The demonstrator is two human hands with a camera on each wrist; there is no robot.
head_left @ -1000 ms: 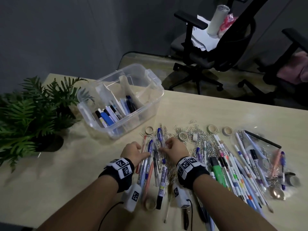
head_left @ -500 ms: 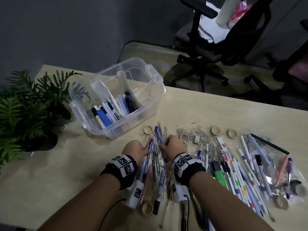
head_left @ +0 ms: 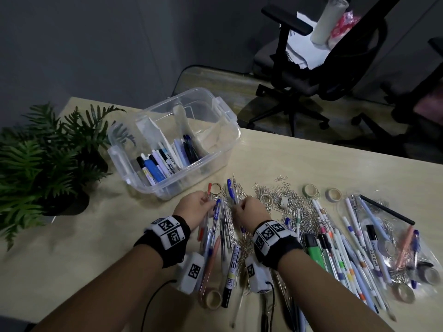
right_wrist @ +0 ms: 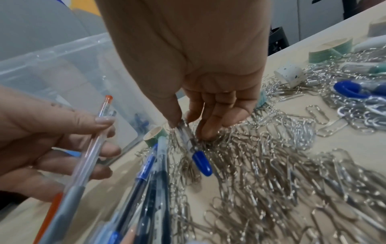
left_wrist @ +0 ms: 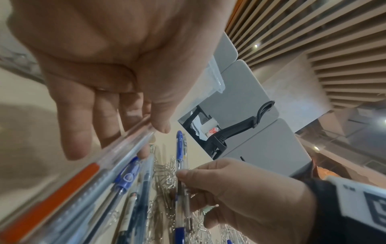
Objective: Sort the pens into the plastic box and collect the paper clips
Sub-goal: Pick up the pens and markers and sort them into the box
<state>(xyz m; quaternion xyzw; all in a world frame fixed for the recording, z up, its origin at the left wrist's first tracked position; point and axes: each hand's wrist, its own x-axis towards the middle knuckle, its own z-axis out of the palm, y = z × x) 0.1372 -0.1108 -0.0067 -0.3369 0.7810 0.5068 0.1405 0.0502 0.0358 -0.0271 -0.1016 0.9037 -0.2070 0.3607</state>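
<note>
Left hand (head_left: 195,207) pinching a clear pen with an orange end (right_wrist: 98,132) between thumb and fingers, tip aimed toward the plastic box (head_left: 230,127); probably held ready for dropping in. Right hand (head_left: 251,212) pinching a blue-capped pen (right_wrist: 194,148) by thumb and fingertips, other fingers curled into the paper clips (right_wrist: 271,173), seemingly working the pen free of the tangle without dragging clips along. Between the two hands, a loose bundle of more pens (head_left: 221,226), lying roughly parallel on the surface (head_left: 299,161) and pointing toward the box, likely lined up for an easy gather.

Further out, directly ahead of the left hand: the box itself, open-topped and near, with several pens and markers already leaning in its front compartment. To the right of the right hand: the silver clips spread wide and heaped, not yet collected, mixed with small tape rolls (head_left: 334,194). Beyond those, a long row of markers and a green highlighter (head_left: 315,252), some on a clear bag (head_left: 426,255). At far left, a fern plant (head_left: 43,159); behind the surface, an office chair (head_left: 318,65) carrying papers.
</note>
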